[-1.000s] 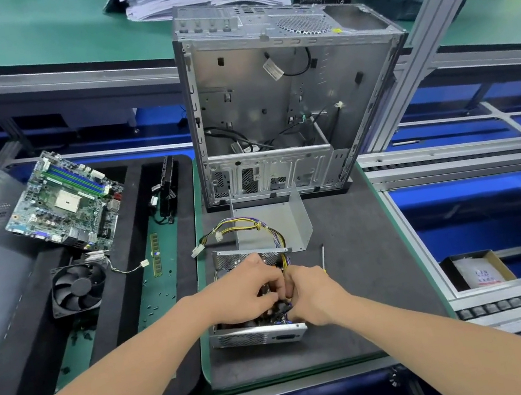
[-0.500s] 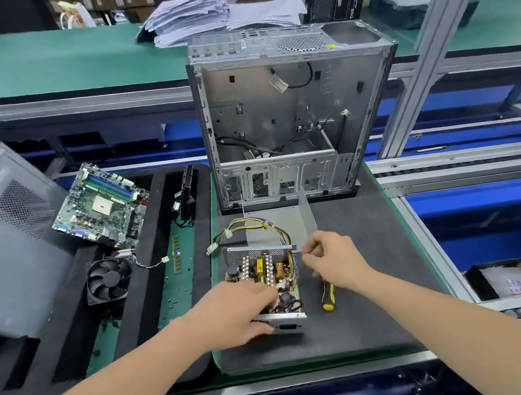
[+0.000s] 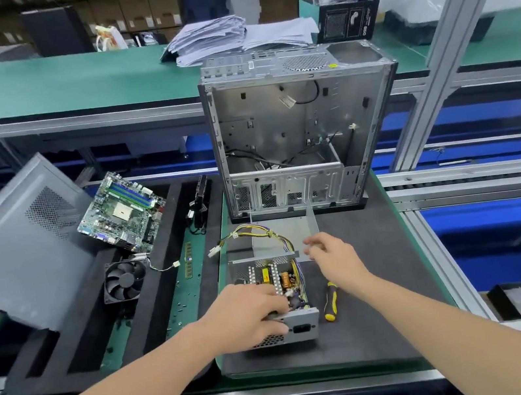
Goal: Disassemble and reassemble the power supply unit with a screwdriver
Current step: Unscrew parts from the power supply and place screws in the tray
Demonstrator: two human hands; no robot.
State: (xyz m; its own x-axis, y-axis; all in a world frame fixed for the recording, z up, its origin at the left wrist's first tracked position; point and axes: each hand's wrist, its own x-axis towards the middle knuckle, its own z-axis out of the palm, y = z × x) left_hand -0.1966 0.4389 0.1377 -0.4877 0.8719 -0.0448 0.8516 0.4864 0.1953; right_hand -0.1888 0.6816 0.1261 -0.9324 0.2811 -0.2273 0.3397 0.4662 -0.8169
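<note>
Lettering on the black box [image 3: 348, 22] at 1 o'clock is too small to read. One power supply unit [image 3: 268, 285], lid off, sits mid-way on the dark mat [image 3: 389, 296]; the left hand [image 3: 248, 316] curls round its near-left corner. One screwdriver [image 3: 330, 301] lies just beside the unit at 3 o'clock, with bare mat beyond to the edge. The right hand [image 3: 335, 259] hovers at the screwdriver's 12 o'clock, fingers loose, holding nothing.

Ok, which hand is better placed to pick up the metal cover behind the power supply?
Probably right. The right hand is open with its fingers at the cover and its near edge; the left hand is holding the power supply.
</note>
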